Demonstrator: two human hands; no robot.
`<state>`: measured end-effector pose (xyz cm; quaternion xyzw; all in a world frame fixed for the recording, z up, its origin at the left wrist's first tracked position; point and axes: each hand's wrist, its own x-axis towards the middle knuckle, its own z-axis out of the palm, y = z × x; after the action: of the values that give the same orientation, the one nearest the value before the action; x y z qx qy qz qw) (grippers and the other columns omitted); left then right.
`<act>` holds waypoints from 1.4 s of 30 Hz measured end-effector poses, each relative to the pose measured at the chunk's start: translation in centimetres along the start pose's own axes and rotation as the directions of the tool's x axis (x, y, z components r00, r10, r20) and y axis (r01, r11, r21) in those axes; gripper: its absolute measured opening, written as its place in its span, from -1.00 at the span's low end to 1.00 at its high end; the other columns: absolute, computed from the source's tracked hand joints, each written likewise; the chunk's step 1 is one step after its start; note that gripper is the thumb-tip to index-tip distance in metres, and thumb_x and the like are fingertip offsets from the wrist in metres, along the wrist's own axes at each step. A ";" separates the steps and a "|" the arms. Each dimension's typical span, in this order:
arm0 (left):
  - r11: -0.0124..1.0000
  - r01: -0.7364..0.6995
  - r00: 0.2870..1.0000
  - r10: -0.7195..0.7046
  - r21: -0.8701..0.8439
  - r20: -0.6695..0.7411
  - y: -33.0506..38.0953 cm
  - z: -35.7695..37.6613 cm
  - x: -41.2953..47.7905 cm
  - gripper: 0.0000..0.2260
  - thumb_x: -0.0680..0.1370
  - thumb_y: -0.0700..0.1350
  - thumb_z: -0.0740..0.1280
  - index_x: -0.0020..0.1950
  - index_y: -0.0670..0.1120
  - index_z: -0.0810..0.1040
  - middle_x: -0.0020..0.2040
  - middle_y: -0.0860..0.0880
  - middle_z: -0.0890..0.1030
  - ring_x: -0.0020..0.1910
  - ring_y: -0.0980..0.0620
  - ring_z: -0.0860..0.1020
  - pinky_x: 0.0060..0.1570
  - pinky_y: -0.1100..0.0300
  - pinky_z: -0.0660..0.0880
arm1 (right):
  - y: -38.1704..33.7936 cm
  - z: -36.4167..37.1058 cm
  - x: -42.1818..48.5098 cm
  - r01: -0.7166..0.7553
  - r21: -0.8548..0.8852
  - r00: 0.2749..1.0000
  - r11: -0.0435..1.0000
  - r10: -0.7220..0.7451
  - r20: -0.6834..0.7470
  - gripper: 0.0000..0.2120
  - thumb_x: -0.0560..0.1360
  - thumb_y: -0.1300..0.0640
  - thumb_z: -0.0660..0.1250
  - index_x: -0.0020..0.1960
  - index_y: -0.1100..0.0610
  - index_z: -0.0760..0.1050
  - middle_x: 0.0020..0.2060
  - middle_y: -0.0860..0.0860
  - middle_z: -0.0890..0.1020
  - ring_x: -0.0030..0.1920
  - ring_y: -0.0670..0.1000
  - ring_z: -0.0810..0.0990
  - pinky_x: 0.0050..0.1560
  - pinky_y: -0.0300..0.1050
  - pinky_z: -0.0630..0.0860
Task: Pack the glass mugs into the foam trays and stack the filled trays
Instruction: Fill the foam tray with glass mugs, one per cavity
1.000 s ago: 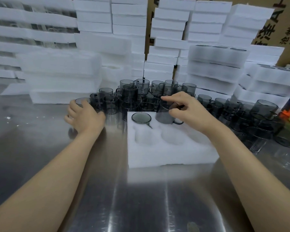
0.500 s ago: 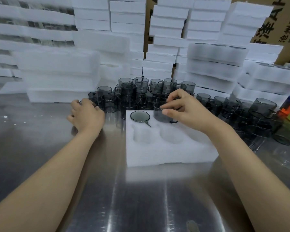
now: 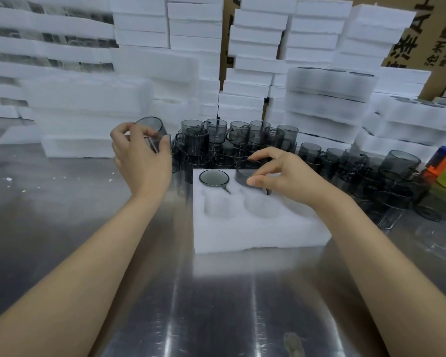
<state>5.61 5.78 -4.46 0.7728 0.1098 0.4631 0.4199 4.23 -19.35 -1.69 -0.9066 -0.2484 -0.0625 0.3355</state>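
While the shiny steel table [image 3: 62, 228] carries a white foam tray [image 3: 255, 233], filling is judged under way. A smoky grey glass mug [image 3: 245, 173] is pinched by the right hand [image 3: 286, 176], part-sunk in the far-middle pocket. A second mug [image 3: 151, 128] is gripped aloft by the left hand [image 3: 142, 158], far left. A seated mug [image 3: 213, 177] fills the far-left pocket. Next, pressing home squarely is called for.

Left hand [image 3: 142, 161] has lifted a mug [image 3: 152, 132].

Printed "泽 A", "沧州" on cardboard box [image 3: 434, 39]
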 end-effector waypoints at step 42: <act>0.733 -0.515 0.638 0.674 -0.445 0.372 3.4 0.8 -3.8 -0.24 0.37 -0.31 0.49 0.46 0.06 0.26 0.22 0.19 0.32 0.29 0.15 0.38 0.23 0.22 0.39 | -0.8 1.8 -0.6 0.198 0.090 0.969 0.976 -0.181 -0.166 -0.48 0.44 0.04 0.45 0.29 -0.31 0.35 0.08 -0.34 0.59 0.15 -0.27 0.54 0.14 -0.36 0.45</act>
<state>3.45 1.13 -4.46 0.7855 -0.3403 0.3652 0.3657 3.25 -17.93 -2.80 -0.8519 -0.3097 -0.1523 0.3940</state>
